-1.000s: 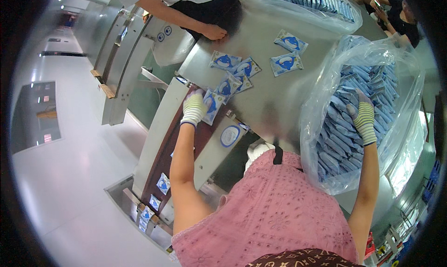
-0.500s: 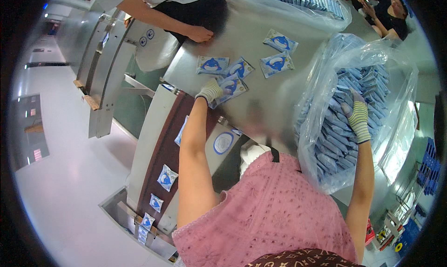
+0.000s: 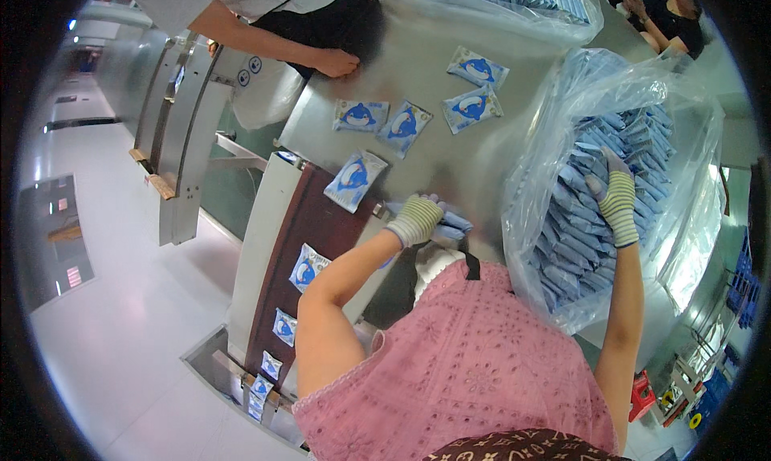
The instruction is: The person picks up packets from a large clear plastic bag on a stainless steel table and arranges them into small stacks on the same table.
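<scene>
My left hand (image 3: 418,220), in a yellow-and-grey striped glove with bare fingertips, is closed on blue-and-white packets (image 3: 453,224) at the near edge of the metal table. The glove partly covers them, so I cannot tell how many. My right hand (image 3: 617,204), gloved alike, rests on the packed blue packets (image 3: 574,234) inside a large clear plastic bag (image 3: 522,212), thumb and fingers apart. A whale-printed packet (image 3: 356,180) lies at the far end of the brown conveyor belt (image 3: 325,220). Beyond it, several loose packets (image 3: 404,128) lie flat on the table (image 3: 434,160).
More packets (image 3: 285,326) sit in a line down the belt. A second bag of packets (image 3: 514,15) stands at the far side. At the far left a person's hand (image 3: 336,63) rests by the table edge; another person (image 3: 671,15) sits far right holding a phone.
My left hand has moved right and nearer from the loose packets, now with packets in its grip. One packet now lies at the belt's end, and belt packets have shifted. My right hand stays put.
</scene>
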Tool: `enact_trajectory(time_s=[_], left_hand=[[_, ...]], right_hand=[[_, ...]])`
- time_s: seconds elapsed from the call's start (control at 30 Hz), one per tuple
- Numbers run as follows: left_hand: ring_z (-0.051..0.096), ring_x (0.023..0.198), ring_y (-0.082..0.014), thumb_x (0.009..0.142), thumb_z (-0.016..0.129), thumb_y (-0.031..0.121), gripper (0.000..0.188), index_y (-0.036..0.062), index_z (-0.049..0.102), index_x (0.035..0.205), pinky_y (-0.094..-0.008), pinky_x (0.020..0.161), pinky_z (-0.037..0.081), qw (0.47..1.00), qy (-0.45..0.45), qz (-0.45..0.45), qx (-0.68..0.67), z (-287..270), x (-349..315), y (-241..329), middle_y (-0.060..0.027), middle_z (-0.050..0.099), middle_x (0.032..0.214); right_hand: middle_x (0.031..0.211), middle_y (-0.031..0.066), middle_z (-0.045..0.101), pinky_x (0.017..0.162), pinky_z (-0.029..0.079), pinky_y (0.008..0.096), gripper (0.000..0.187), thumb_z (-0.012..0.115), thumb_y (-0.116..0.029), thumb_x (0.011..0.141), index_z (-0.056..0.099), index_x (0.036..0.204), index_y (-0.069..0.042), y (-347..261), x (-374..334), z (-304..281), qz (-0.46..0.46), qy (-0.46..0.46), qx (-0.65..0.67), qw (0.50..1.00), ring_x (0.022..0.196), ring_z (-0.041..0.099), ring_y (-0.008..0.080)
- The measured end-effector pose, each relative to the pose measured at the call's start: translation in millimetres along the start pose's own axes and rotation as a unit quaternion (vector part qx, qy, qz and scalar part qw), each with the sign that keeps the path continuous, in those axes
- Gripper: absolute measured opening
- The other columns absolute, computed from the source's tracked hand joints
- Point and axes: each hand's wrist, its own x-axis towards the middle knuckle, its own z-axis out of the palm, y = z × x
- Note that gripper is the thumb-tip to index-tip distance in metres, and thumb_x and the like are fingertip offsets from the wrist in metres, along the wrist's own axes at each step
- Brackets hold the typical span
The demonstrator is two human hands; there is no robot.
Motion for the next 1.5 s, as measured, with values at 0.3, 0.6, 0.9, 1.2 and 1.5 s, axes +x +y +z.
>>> enact_trajectory(time_s=[0.3, 0.6, 0.9, 1.2, 1.5], left_hand=[[0.064, 0.102, -0.0367, 0.063, 0.082, 0.038, 0.075, -0.0023, 0.058, 0.122, -0.0406, 0.085, 0.052, 0.887, 0.217, -0.269, -0.305, -79, 1, -123, -0.0260, 0.064, 0.114], [0.063, 0.095, -0.0443, 0.076, 0.071, 0.043, 0.055, -0.0012, 0.063, 0.107, -0.0472, 0.084, 0.050, 0.970, 0.118, -0.083, -0.196, 27, 31, -138, -0.0274, 0.065, 0.104], [0.061, 0.104, -0.0413, 0.065, 0.079, 0.043, 0.068, 0.0020, 0.063, 0.117, -0.0476, 0.091, 0.049, 0.922, 0.138, -0.159, -0.325, -82, 100, -119, -0.0237, 0.065, 0.112], [0.064, 0.099, -0.0346, 0.071, 0.078, 0.041, 0.051, 0.0094, 0.065, 0.109, -0.0428, 0.088, 0.051, 0.974, 0.200, -0.086, -0.061, -79, 110, -33, -0.0155, 0.069, 0.102], [0.053, 0.117, -0.0290, 0.065, 0.081, 0.027, 0.073, 0.0036, 0.053, 0.129, -0.0454, 0.101, 0.041, 0.779, 0.157, 0.439, -0.419, -295, 88, 203, -0.0158, 0.055, 0.127]], right_hand=[[0.129, 0.0198, 0.055, 0.103, 0.036, 0.0460, 0.076, 0.058, -0.059, 0.083, 0.046, 0.137, -0.006, -2, -4, -4, 0.007, 0.010, -0.012, 1.000, 0.120, 0.050, 0.0382], [0.130, 0.0190, 0.055, 0.104, 0.036, 0.0460, 0.077, 0.061, -0.057, 0.081, 0.047, 0.137, -0.006, -8, 3, -3, 0.014, 0.008, -0.009, 1.000, 0.120, 0.050, 0.0372], [0.129, 0.0206, 0.056, 0.104, 0.036, 0.0453, 0.078, 0.064, -0.056, 0.079, 0.048, 0.135, -0.003, -14, 3, -11, 0.015, -0.010, 0.002, 1.000, 0.119, 0.052, 0.0372], [0.129, 0.0185, 0.056, 0.105, 0.035, 0.0457, 0.080, 0.063, -0.060, 0.078, 0.049, 0.134, -0.005, -13, 0, -10, 0.021, 0.006, 0.006, 1.000, 0.121, 0.051, 0.0341], [0.130, 0.0179, 0.056, 0.108, 0.033, 0.0463, 0.082, 0.060, -0.064, 0.079, 0.051, 0.132, -0.002, -15, -3, -18, 0.025, -0.026, 0.012, 0.999, 0.122, 0.050, 0.0349]])
